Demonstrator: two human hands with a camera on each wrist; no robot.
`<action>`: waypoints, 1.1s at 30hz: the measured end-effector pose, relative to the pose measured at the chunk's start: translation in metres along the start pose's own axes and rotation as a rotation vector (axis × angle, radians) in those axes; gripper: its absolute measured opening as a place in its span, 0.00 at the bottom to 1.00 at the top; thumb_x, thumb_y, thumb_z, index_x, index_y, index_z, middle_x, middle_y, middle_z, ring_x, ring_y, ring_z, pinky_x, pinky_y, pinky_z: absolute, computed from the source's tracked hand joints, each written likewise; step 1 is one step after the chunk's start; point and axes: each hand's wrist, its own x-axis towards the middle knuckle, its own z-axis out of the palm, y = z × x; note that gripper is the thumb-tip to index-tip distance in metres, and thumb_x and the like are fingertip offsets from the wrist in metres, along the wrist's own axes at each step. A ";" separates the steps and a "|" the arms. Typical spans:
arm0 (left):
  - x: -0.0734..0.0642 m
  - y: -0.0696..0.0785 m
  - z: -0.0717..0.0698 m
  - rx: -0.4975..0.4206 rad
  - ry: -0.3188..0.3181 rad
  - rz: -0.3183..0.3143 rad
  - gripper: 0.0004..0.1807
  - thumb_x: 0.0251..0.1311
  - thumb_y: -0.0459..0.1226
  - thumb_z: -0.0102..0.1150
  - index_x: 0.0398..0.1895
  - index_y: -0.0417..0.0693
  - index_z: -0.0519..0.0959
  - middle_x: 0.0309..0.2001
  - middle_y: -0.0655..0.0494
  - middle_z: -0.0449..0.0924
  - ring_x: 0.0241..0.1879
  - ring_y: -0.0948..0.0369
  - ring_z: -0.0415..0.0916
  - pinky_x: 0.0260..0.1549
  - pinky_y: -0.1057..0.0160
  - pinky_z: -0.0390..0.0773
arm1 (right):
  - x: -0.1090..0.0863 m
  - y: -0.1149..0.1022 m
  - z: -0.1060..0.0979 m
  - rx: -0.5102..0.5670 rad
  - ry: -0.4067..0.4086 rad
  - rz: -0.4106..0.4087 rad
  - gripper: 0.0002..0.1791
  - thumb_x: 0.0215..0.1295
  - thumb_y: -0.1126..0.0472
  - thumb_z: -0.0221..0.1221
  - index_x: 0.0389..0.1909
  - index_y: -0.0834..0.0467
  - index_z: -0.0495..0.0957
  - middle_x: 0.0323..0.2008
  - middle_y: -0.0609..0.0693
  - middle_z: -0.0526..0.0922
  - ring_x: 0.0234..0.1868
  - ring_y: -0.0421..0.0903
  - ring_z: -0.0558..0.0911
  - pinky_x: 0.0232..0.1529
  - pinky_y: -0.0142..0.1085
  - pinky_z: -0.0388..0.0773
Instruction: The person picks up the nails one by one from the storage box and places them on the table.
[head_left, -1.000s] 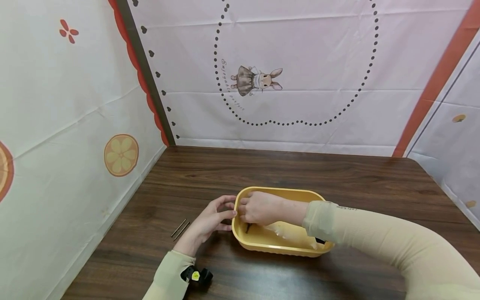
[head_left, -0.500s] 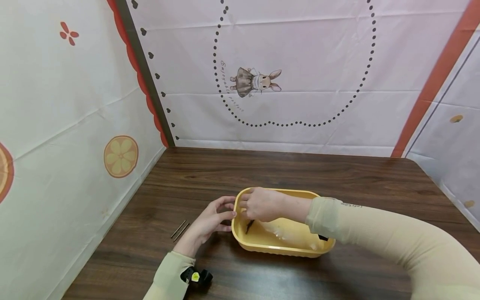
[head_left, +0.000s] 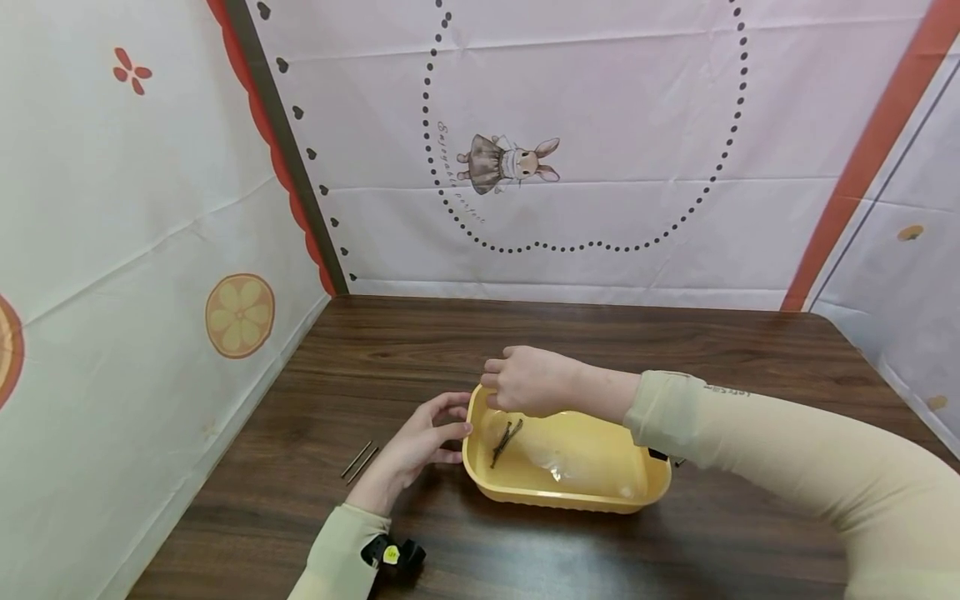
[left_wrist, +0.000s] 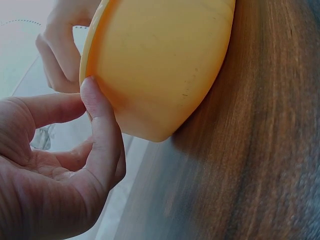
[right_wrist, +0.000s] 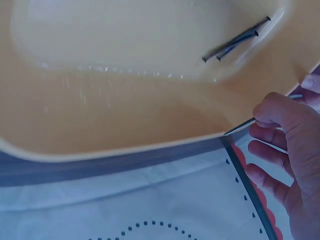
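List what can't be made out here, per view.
- Head: the nail held in the right hand; that hand hides it.
- Head: a small dark sliver past the yellow tub; too small to identify, beside the right sleeve.
- Right wrist: the held nail's middle, covered by that hand; most of the left hand, cut off by the right edge.

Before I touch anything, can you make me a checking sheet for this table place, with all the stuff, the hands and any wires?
Surface: dark wood-grain table.
Job's things: yellow tub with dark nails inside; two thin metal rods on the table near the left wrist.
Clutter: small thing by the tub's right end, too small to name.
Hands: left hand holds the tub's rim; right hand pinches a thin metal piece.
Cables: nothing seen.
Surroundings: printed cloth with a rabbit picture.
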 end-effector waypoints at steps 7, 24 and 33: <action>0.000 0.001 0.000 0.009 0.008 -0.001 0.27 0.66 0.32 0.56 0.68 0.45 0.66 0.53 0.46 0.68 0.40 0.60 0.79 0.31 0.65 0.83 | -0.005 0.007 -0.002 0.007 0.046 0.012 0.05 0.62 0.55 0.61 0.38 0.44 0.82 0.39 0.41 0.81 0.41 0.41 0.77 0.33 0.33 0.76; 0.000 0.000 0.001 0.008 0.007 -0.003 0.27 0.66 0.32 0.55 0.69 0.45 0.66 0.53 0.46 0.68 0.38 0.60 0.78 0.31 0.65 0.83 | -0.015 0.014 -0.005 0.181 0.080 0.099 0.10 0.56 0.62 0.59 0.37 0.45 0.83 0.40 0.43 0.82 0.42 0.44 0.79 0.33 0.37 0.80; 0.000 0.001 0.001 0.006 0.003 -0.001 0.26 0.66 0.32 0.55 0.68 0.45 0.67 0.52 0.47 0.69 0.38 0.60 0.77 0.30 0.66 0.83 | -0.029 0.019 -0.004 0.108 0.138 0.159 0.06 0.55 0.59 0.61 0.33 0.45 0.82 0.36 0.43 0.80 0.39 0.45 0.76 0.33 0.37 0.73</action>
